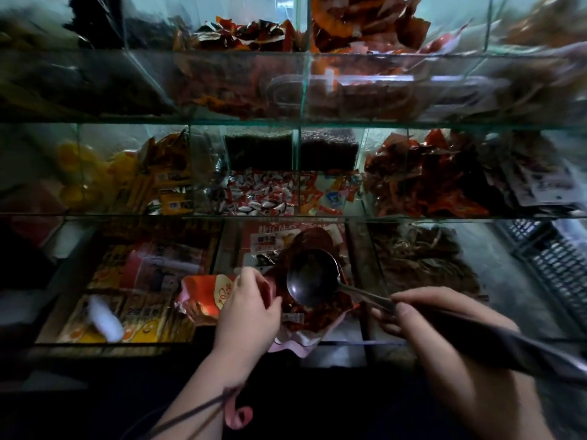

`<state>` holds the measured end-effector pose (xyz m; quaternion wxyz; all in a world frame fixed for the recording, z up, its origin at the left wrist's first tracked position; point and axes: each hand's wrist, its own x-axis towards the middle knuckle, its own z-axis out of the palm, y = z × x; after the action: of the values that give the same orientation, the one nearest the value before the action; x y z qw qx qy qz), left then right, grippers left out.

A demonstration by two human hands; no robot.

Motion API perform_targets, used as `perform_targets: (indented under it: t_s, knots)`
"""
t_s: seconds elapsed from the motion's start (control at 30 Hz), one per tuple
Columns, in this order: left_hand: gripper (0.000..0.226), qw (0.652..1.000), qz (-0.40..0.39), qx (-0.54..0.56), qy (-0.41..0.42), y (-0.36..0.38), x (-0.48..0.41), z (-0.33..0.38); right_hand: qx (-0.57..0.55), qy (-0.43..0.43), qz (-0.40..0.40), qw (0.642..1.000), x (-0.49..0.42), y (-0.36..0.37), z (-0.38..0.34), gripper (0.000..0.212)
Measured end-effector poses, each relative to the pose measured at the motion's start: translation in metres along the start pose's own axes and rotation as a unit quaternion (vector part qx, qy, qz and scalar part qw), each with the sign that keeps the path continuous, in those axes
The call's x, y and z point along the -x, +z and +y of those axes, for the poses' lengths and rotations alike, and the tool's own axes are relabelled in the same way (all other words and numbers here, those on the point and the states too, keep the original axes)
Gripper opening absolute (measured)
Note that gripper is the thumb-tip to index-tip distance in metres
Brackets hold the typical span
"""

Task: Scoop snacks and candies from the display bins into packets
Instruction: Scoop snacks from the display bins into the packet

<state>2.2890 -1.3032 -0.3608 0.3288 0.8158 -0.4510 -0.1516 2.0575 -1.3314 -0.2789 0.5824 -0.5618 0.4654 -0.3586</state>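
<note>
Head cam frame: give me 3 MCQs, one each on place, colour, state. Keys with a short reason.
1. Where is the ladle bowl?
A. Over the open red packet in the bottom row
B. In the top-row bin
C. Down on the floor crate

2. What colour are the wrappers of the small candies in the middle-row centre bin?
A. Solid green
B. Mostly white and red
C. Solid black

3. What is in the ladle's bowl?
A. Heaped with candies
B. Full of liquid
C. It looks empty

Answers:
1 A: the right hand holds the ladle by its handle with the bowl above the red packet, whose rim the left hand grips.
2 B: the pile shows white wrappers with red ends.
3 C: the dark inner face of the bowl shows bare, nothing piled in it.
</note>
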Motion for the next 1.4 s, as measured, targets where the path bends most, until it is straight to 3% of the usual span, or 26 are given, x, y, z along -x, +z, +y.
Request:
perform_targets:
  t_s: [0.03, 0.1, 0.13, 0.17, 0.23, 0.37, 0.47, 0.7, 0.8, 0.97, 1.07, 1.17, 1.27, 1.4]
  knots:
    - [0.034, 1.0, 0.007, -0.015, -0.001, 0.002, -0.003, 0.001, 0.165, -0.074, 0.009, 0.983, 0.002, 0.001, 0.001, 0.053]
    - [0.029, 0.999, 0.027, -0.021, 0.003, 0.002, -0.008, 0.002, 0.298, -0.23, 0.067, 0.924, -0.009, 0.011, 0.003, 0.014]
    - [0.029, 0.999, 0.03, -0.02, 0.009, 0.001, -0.01, 0.003, 0.35, -0.263, 0.037, 0.898, -0.003, 0.009, 0.013, 0.011]
    - [0.03, 0.999, 0.027, -0.016, 0.017, 0.0, -0.011, 0.003, 0.366, -0.254, -0.004, 0.895, -0.006, 0.014, 0.021, 0.013]
    - [0.032, 0.999, 0.02, -0.003, 0.032, 0.0, -0.009, 0.002, 0.387, -0.196, -0.011, 0.901, -0.02, 0.027, 0.034, 0.011]
    - [0.031, 0.999, 0.017, 0.029, 0.036, 0.007, 0.003, -0.004, 0.246, -0.128, 0.069, 0.958, -0.035, 0.03, 0.048, 0.019]
    - [0.029, 0.997, 0.022, 0.076, 0.026, 0.011, 0.006, -0.008, 0.164, -0.034, 0.053, 0.984, -0.036, 0.018, 0.048, 0.028]
    - [0.028, 0.991, 0.01, 0.137, 0.0, 0.016, 0.007, -0.009, 0.161, 0.024, 0.067, 0.984, -0.044, 0.03, 0.061, 0.011]
    - [0.031, 0.994, 0.023, 0.103, -0.003, 0.013, 0.002, -0.013, 0.07, 0.077, 0.1, 0.99, -0.045, 0.03, 0.064, 0.012]
    - [0.029, 0.991, 0.007, 0.133, -0.031, 0.011, 0.006, -0.016, -0.108, 0.143, 0.169, 0.969, -0.035, 0.018, 0.07, 0.009]
    - [0.036, 0.992, 0.083, 0.086, 0.025, 0.005, 0.01, -0.009, -0.116, 0.142, 0.165, 0.969, -0.03, 0.014, 0.073, 0.019]
    - [0.028, 0.983, 0.125, 0.053, 0.121, 0.001, 0.01, 0.005, -0.079, 0.11, 0.149, 0.98, -0.028, 0.007, 0.062, 0.028]
    - [0.019, 0.982, 0.04, 0.021, 0.183, 0.01, 0.011, 0.019, -0.095, 0.085, 0.14, 0.982, -0.028, 0.004, 0.042, 0.014]
    - [0.059, 0.994, -0.059, -0.052, 0.072, 0.034, 0.008, 0.02, -0.187, 0.086, 0.133, 0.97, -0.022, -0.004, 0.023, 0.009]
